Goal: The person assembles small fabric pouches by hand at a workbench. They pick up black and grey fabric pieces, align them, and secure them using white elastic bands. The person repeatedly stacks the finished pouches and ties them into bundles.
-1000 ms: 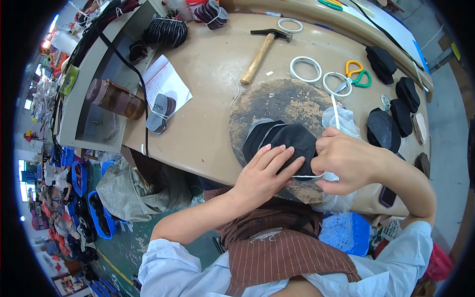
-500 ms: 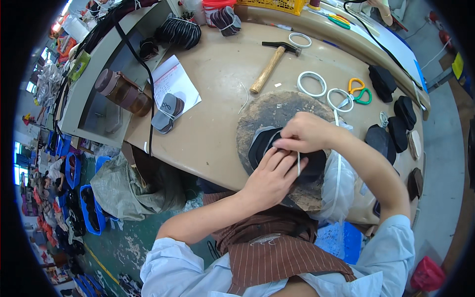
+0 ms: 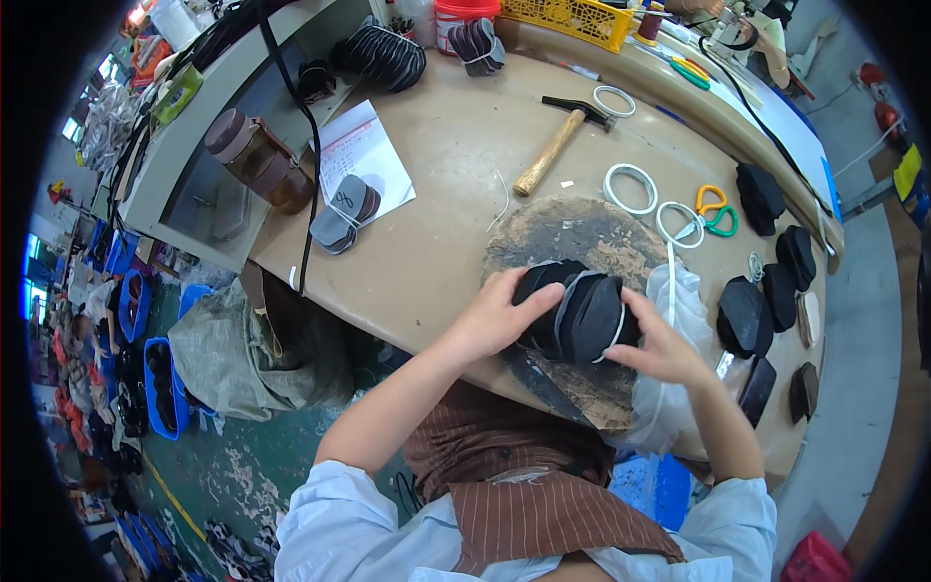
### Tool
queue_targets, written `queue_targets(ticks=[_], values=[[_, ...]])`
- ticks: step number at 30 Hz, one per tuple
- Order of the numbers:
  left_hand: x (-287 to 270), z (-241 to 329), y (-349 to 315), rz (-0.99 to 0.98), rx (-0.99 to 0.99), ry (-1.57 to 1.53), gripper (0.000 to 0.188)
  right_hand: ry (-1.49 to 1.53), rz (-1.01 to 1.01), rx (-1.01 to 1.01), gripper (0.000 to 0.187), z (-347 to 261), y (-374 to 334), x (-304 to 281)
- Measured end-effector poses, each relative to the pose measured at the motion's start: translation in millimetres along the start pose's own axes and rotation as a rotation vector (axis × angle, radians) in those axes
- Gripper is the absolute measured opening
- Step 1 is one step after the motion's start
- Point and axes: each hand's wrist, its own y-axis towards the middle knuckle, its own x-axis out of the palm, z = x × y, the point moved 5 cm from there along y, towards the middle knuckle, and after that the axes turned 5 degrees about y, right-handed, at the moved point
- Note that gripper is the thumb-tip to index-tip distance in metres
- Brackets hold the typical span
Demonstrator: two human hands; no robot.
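A bundle of black curved pieces (image 3: 574,315), layered edge to edge, is held over a round wooden block (image 3: 606,228). My left hand (image 3: 497,312) grips its left end, thumb across the top edges. My right hand (image 3: 669,344) clasps the right end with thumb and fingers spread around it. A thin white band shows around the bundle near my right thumb. The pieces' undersides are hidden from view. Just beyond the block lies a hammer (image 3: 551,153) with a wooden handle.
White tape rings (image 3: 608,184) and orange-and-green-handled scissors (image 3: 713,207) lie behind the block. More black bundles (image 3: 745,317) sit along the right edge. Clear plastic (image 3: 659,417) hangs beside the block. At left are a bottle (image 3: 254,165), paper (image 3: 388,165) and a banded grey stack (image 3: 335,230).
My hands have moved apart from on top of the bundle to its two ends. The bundle is turned so its layered edges face up. The view has shifted slightly.
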Motion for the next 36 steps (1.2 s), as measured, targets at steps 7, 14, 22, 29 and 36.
queue_targets(ticks=[7,14,22,29,36], values=[[25.9,14.4,-52.2,0.174,0.530,0.353,0.113,-0.266,0.216,-0.459,0.062,-53.8,-13.5,39.4],[10.0,-9.9,-69.0,0.191,0.642,0.085,0.110,-0.407,0.282,-0.655,0.062,-65.7,-30.1,39.9],[21.8,19.5,-72.9,0.161,0.878,0.228,0.076,0.009,0.216,-0.196,0.087,-38.9,-34.9,40.1],[34.1,16.1,-56.0,-0.012,0.905,0.011,0.094,-0.030,0.144,-0.288,0.088,-49.0,-23.7,31.5],[25.0,24.9,-51.9,-0.049,0.726,0.189,0.099,-0.065,0.271,-0.225,0.082,-47.5,-27.2,23.3]])
